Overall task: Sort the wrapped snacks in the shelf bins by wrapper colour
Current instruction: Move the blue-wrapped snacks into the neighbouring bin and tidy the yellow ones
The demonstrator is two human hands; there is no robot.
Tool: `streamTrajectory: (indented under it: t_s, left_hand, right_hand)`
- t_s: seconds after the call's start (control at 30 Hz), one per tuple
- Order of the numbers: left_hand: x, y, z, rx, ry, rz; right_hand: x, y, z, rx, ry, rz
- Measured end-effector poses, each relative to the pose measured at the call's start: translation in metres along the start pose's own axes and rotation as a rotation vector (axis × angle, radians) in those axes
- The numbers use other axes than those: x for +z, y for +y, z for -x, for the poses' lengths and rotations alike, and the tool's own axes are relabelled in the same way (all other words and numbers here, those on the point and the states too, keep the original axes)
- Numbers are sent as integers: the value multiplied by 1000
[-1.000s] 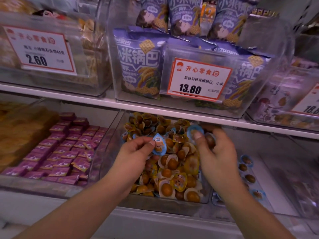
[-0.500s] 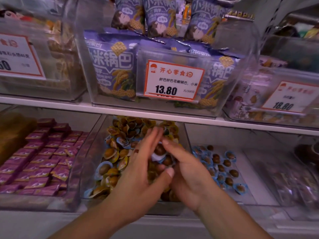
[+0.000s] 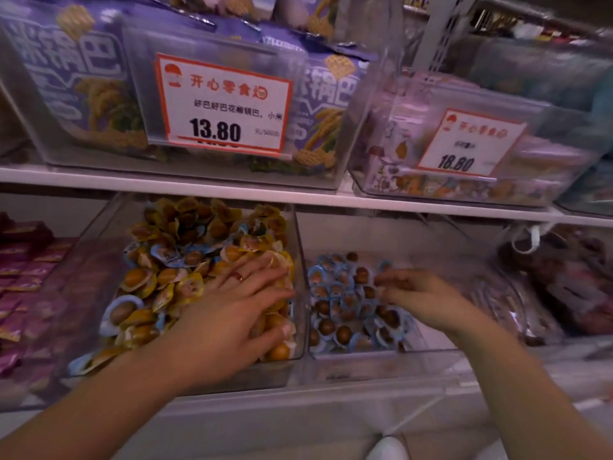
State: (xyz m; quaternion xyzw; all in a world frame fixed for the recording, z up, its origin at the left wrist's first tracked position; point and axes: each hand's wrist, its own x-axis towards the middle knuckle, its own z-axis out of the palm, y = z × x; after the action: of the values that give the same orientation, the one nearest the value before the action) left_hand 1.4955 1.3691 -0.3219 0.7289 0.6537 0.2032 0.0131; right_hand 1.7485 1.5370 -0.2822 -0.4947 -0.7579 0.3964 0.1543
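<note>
DESK: Start at the fingers. What did they show?

OPERATOR: The left hand's fingers lay straight and spread, pressed flat on the yellow-wrapped snacks in the middle bin, gripping nothing. A ring showed on one finger. The right hand's fingers were loosely curled, tips down over the blue-wrapped pile in the right bin. Blur kept me from telling whether they held a snack.

DESK: And the pieces left to sort?

OPERATOR: Blue-wrapped strays sat among the yellow in the middle bin. One lay at the front left and a few more further back. All were on the wrist side of the left hand, away from where its fingertips pointed. The packets are roundish, so I saw no long axis to line up on. I judged the left hand far nearer to them. The right hand was across the clear wall between the two bins, well apart from any stray.

DESK: What differed from the earlier frames?

OPERATOR: A second before, each hand had pinched a blue packet over the middle bin. Half a second before, the two hands had met there, fingers touching. In this frame they had parted. The right had crossed into the blue bin, and the left had flattened onto the yellow heap with its pinch gone. The view had also swung right, bringing the 18.80 tag well into frame.
</note>
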Motion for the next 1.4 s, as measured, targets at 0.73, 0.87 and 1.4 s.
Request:
streamTrajectory:
  t_s: [0.73,0.87,1.4]
  left_hand:
    - [-52,-62,35,-355,28,-314]
    - [-48,-48,33,-262,145,-232]
    - [-28,-33,14,-394,431,558]
  right_hand:
    - [87,-76,-4,-759,21,849]
    - [100,-85,1,-743,21,1138]
    - [94,-90,2,-737,24,498]
